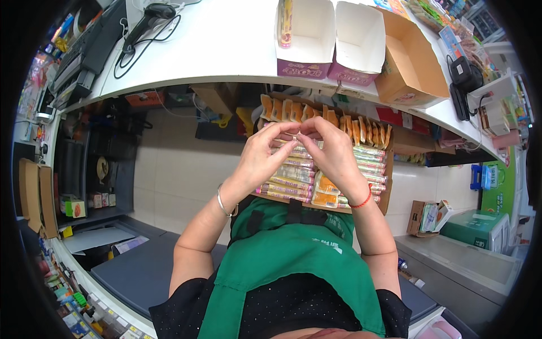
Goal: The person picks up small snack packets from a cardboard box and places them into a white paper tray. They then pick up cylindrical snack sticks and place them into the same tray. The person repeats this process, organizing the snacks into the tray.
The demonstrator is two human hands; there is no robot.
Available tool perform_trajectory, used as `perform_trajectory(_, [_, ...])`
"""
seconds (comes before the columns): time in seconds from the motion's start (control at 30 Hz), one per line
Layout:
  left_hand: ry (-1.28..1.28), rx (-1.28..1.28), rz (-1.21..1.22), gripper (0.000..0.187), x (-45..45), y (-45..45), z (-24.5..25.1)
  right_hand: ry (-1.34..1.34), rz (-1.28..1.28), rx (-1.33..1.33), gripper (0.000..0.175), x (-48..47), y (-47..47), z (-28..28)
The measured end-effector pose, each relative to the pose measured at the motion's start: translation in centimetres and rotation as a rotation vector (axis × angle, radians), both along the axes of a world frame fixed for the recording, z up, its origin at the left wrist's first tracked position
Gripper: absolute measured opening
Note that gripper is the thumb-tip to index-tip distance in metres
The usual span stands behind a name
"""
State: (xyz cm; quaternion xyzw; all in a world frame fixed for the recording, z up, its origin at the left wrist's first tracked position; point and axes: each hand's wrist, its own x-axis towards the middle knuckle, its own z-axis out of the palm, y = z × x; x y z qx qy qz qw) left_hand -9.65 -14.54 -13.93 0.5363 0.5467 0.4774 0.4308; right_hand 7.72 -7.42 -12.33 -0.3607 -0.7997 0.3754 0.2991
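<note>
My left hand (264, 150) and my right hand (333, 148) meet at the fingertips, thumbs and forefingers bent together. Whether something small is pinched between them cannot be made out. Below the hands is a shallow cardboard box (388, 178), near the front of my green apron. Rows of thin wrapped sticks (292, 186) in yellow, purple and clear film fill its left side, and similar sticks (370, 163) lie on its right. Orange packets (296, 112) stand upright along the far side. A few more orange packets (327, 198) lie flat near the close edge, partly behind my right wrist.
A white counter (220, 42) curves ahead, above the box. On it stand two white-and-purple cartons (305, 70), one holding a wrapped stick (286, 25), and a brown carton (413, 63). A corded barcode scanner (148, 25) lies left. Green crate-like box (476, 229) sits right.
</note>
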Motion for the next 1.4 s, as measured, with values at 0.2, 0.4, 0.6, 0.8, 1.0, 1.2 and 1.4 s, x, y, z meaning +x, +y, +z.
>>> perform_trajectory(0.2, [0.017,-0.103,-0.013,0.035,-0.3,-1.5,-2.7,-0.094,0.045,-0.085,0.016,0.2,-0.7,-2.9])
perform_trajectory(0.4, [0.042,-0.186,-0.036,0.034,-0.7,-2.7,-5.1,-0.12,0.071,-0.133,0.014,0.1,-1.1,-5.6])
perform_trajectory(0.6, [0.295,-0.176,-0.06,0.032,-0.8,-3.8,-5.9,-0.217,0.161,-0.222,0.015,0.2,-1.9,-7.7])
perform_trajectory(0.8, [0.444,-0.051,-0.078,0.028,-1.0,-4.4,-7.2,-0.314,0.198,-0.176,0.02,0.3,-2.7,-10.1])
perform_trajectory(1.0, [0.572,0.038,-0.121,0.027,-1.0,-4.4,-7.6,-0.383,0.185,-0.068,0.027,0.1,-3.4,-10.7])
perform_trajectory(1.2, [0.726,0.053,-0.152,0.03,-1.1,-4.6,-7.7,-0.382,0.18,-0.035,0.03,0.1,-3.9,-10.9])
perform_trajectory(1.4, [0.81,0.104,-0.147,0.027,-0.9,-4.3,-8.0,-0.352,0.191,-0.027,0.029,0.3,-3.9,-11.1])
